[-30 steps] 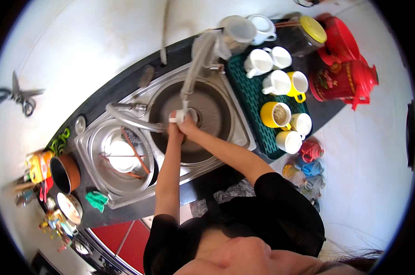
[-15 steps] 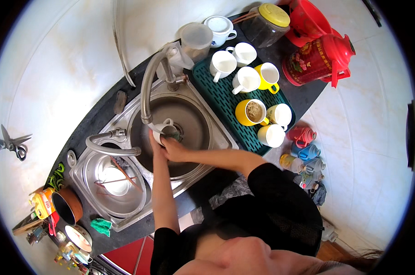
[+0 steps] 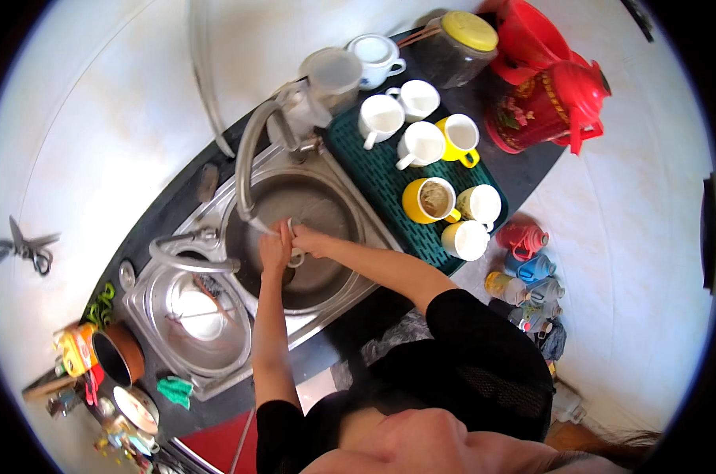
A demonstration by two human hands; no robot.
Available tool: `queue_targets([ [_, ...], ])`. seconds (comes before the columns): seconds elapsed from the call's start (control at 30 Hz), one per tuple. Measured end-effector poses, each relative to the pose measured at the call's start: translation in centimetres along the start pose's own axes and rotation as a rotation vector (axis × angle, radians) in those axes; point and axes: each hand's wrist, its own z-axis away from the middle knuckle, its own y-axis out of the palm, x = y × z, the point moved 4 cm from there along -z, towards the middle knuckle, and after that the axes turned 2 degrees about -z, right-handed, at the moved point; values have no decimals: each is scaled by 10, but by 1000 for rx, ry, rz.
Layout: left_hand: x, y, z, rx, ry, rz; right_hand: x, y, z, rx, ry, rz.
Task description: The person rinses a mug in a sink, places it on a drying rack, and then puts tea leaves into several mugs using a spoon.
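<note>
Over the large round sink bowl, my two hands are together beneath the curved tap. A pale stream of water runs from its spout onto them. My left hand and my right hand both close around a white mug, which they mostly cover. Only its handle and a bit of rim show. To the right of the bowl, a green slotted drying tray carries several white and yellow mugs, among them a yellow mug with something brownish in it.
The smaller sink at left holds a metal basin with a white bowl and chopsticks, under a second tap. A green cloth and a brown pot lie left of it. A red thermos stands at the far right.
My hands have shifted slightly and turned the mug; its opening faced up before and is now covered by my fingers. The handle has swung from the far side to the near side.
</note>
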Motion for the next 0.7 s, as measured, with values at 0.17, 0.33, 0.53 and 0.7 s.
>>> queue_targets([
  [0.17, 119, 55, 7, 273, -731, 1426, 47, 23, 51, 174, -269, 477],
  [0.33, 8, 17, 34, 96, -890, 1839, 55, 2, 55, 121, -703, 1099],
  [0.53, 30, 56, 33, -146, -566, 1986, 29, 45, 35, -295, -108, 364],
  [0.7, 43, 45, 31, -68, -613, 1792, 35, 41, 49, -76, -581, 909],
])
